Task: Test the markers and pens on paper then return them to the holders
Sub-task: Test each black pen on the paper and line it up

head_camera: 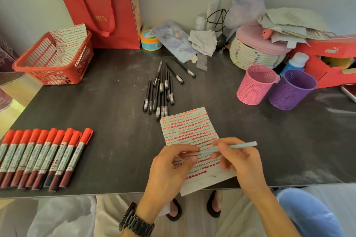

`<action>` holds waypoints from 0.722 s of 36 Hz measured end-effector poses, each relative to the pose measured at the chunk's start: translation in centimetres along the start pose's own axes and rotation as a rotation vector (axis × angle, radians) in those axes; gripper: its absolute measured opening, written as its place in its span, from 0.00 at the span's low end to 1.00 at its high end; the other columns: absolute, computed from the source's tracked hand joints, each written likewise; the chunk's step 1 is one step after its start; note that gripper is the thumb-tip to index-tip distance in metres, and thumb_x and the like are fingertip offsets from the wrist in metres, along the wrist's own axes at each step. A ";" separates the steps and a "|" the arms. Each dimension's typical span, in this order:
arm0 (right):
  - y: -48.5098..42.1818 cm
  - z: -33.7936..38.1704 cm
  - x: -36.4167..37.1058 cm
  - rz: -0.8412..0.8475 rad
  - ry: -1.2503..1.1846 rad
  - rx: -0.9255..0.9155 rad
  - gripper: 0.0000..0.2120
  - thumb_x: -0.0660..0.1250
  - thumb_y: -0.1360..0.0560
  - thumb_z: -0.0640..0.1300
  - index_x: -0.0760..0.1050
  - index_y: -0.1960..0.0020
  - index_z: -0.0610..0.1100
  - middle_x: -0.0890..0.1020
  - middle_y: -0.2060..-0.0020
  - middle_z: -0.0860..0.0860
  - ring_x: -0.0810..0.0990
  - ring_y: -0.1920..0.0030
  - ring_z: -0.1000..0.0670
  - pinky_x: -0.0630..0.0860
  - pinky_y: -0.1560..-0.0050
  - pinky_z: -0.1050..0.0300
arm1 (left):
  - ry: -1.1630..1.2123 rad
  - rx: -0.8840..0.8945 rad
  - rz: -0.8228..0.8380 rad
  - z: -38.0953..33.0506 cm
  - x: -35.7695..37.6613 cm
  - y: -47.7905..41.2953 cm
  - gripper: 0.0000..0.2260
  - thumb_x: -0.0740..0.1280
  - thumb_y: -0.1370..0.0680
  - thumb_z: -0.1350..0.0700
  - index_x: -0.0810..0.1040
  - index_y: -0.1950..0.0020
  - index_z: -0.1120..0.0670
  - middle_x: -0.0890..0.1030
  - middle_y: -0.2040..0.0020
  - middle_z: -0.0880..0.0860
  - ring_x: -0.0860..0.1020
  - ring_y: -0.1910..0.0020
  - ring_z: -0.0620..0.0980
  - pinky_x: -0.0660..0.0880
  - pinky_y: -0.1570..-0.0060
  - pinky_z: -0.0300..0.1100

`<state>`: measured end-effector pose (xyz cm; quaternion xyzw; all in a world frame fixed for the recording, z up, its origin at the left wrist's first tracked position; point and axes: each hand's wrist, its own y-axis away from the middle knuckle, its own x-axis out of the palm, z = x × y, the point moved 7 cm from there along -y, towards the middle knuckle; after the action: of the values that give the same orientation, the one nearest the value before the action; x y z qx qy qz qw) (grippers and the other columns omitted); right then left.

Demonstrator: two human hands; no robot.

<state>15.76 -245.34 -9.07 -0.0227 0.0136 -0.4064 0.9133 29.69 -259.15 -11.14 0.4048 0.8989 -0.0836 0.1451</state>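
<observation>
Left hand (171,161) pinches pen (241,145) tip end, right hand (238,158) grips barrel, above paper (188,127).

Red paper bag (107,5), tape roll (150,40), woven basket (256,54), shoebox (331,50).

1. Table (115,121): a wide bare stretch runs from the red basket (54,59) to the front edge, between the red markers (38,158) and the paper (188,127).
2. Red markers: side by side, filling the front left corner.
3. Black pens (159,90): a loose heap at centre, reaching the paper's far edge.
4. Bare strip between the black pens and the pink holder (255,84).
5. Pink holder and purple holder (291,89): upright, just beside each other, tops open from above.
6. Bare table right of the paper, in front of both holders.
7. Back wall: crowded by the red bag (96,5), tape roll (150,40), woven box (256,52) and shoebox (327,59).
8. Left hand (169,167) and right hand (240,159) pinch a pale pen (231,147), blocking the paper's near half.
</observation>
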 end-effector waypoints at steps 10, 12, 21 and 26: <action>1.4 -0.1 -5.0 -0.273 -0.169 0.010 0.09 0.71 0.29 0.51 0.85 0.57 0.45 0.83 0.67 0.41 0.74 0.75 0.49 0.73 0.75 0.60 | -0.433 0.083 -0.107 -0.1 -0.3 0.3 0.18 0.71 0.25 0.43 0.74 0.36 0.34 0.72 0.42 0.26 0.68 0.39 0.32 0.70 0.39 0.37; 2.2 -0.4 -6.8 -0.349 -0.289 0.038 0.08 0.70 0.29 0.47 0.85 0.57 0.43 0.82 0.68 0.41 0.73 0.76 0.49 0.71 0.76 0.60 | -0.596 0.145 -0.103 -0.5 0.5 0.2 0.21 0.72 0.27 0.40 0.77 0.35 0.40 0.73 0.37 0.33 0.69 0.37 0.39 0.67 0.37 0.43; 10.4 -3.4 -12.8 -0.581 -0.630 0.195 0.09 0.65 0.29 0.40 0.82 0.52 0.43 0.82 0.64 0.43 0.72 0.75 0.51 0.69 0.77 0.62 | -0.751 0.120 0.017 0.0 1.5 -0.3 0.17 0.72 0.25 0.46 0.79 0.36 0.42 0.74 0.31 0.41 0.70 0.30 0.50 0.65 0.32 0.54; 15.8 -6.0 -15.5 -0.694 -0.617 0.273 0.13 0.65 0.27 0.42 0.85 0.47 0.47 0.83 0.59 0.50 0.70 0.72 0.53 0.66 0.75 0.64 | -0.734 0.243 0.083 -3.4 3.5 -1.7 0.14 0.69 0.22 0.49 0.79 0.37 0.45 0.75 0.32 0.45 0.70 0.30 0.53 0.67 0.33 0.58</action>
<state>16.85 -223.48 -15.84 -0.0254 -0.3197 -0.6596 0.6798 25.55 -256.93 -9.01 0.3981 0.7538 -0.3227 0.4114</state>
